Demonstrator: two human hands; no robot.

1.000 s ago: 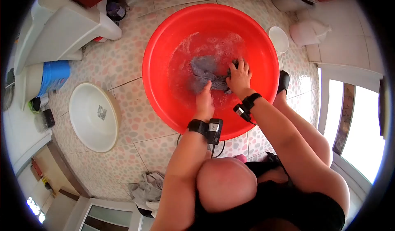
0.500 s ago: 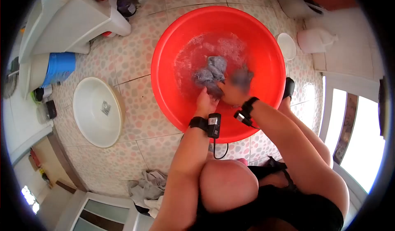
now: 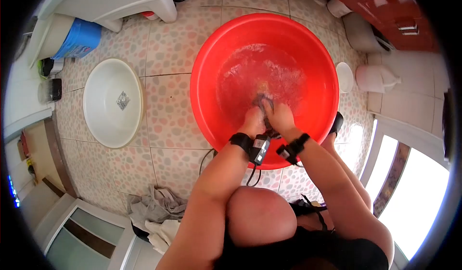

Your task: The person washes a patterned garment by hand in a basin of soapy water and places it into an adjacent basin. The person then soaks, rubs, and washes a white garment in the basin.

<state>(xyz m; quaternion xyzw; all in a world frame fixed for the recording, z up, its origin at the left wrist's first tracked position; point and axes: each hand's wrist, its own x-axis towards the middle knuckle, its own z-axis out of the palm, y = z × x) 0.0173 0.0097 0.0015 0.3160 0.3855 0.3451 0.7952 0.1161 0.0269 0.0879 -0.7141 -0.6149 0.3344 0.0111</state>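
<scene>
A large red basin stands in front of me with foamy, cloudy water in its bottom. My left hand and my right hand are close together near the basin's front side, both closed on a wet, dark grey cloth. It is bunched up between them, and most of it is hidden by my fingers. Each wrist wears a black strap with a small device; a cable hangs from the left one.
Left of the red basin a white basin sits on the tiled floor. A pile of grey and white clothes lies by my left arm. Right of the red basin are a small white bowl and a white jug.
Both hands have drawn nearer to me and together, with the grey cloth now bunched between them instead of spread in the water. The camera view has shifted slightly.
</scene>
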